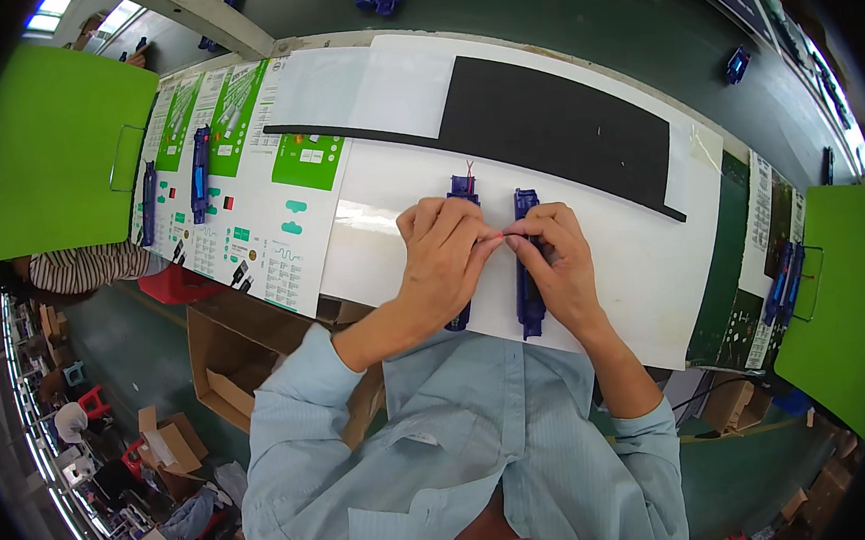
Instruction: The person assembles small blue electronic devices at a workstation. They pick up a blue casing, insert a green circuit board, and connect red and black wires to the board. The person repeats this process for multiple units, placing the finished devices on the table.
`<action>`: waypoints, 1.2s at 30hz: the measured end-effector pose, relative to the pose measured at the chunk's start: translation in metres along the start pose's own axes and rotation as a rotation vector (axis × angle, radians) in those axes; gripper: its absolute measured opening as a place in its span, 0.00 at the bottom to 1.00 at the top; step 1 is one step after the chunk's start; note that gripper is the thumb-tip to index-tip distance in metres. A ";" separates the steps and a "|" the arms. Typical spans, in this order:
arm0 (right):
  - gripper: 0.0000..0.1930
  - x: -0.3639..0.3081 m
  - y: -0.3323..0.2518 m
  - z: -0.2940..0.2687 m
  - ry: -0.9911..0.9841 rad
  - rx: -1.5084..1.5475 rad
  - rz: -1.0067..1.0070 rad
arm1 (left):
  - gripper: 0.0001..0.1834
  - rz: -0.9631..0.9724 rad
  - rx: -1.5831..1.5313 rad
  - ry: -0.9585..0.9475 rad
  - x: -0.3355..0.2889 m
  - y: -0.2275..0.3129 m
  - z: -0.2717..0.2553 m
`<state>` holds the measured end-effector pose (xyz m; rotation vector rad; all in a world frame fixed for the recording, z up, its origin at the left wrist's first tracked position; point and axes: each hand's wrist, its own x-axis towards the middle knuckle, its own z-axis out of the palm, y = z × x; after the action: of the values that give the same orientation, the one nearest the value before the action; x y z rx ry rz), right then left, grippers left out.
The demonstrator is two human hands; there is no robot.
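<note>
My left hand (441, 254) and my right hand (560, 266) meet fingertip to fingertip above the white work surface, both pinched closed. Between the fingertips shows a tiny red bit (500, 234), apparently a thin wire; most of it is hidden by the fingers. Under my left hand lies a long blue plastic housing (464, 188), its middle covered by the hand, with thin red wires (470, 169) sticking out of its far end. A second blue housing (530, 298) lies beside it, lengthwise, partly beneath my right hand's fingers.
A black mat (555, 126) lies across the far side of the white surface (616, 307). On printed sheets (280, 236) at left rest more blue housings (200, 176); others (785, 285) lie at right. Green panels (53, 151) flank both sides. Beyond runs a dark green belt (535, 7) carrying blue parts.
</note>
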<state>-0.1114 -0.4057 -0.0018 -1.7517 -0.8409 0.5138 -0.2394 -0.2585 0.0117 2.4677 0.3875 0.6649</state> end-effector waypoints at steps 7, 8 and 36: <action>0.05 -0.010 0.002 0.008 -0.056 0.209 0.068 | 0.12 -0.205 -0.124 0.034 -0.033 0.013 -0.008; 0.05 -0.010 0.000 0.008 -0.069 0.215 0.060 | 0.13 -0.204 -0.053 0.061 -0.037 0.017 -0.018; 0.04 0.027 -0.034 0.008 -0.432 -0.204 -0.344 | 0.25 -0.038 0.005 -0.069 -0.094 0.031 -0.036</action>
<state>-0.1085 -0.3742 0.0295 -1.6493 -1.5130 0.5989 -0.3331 -0.3056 0.0210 2.4740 0.4086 0.5626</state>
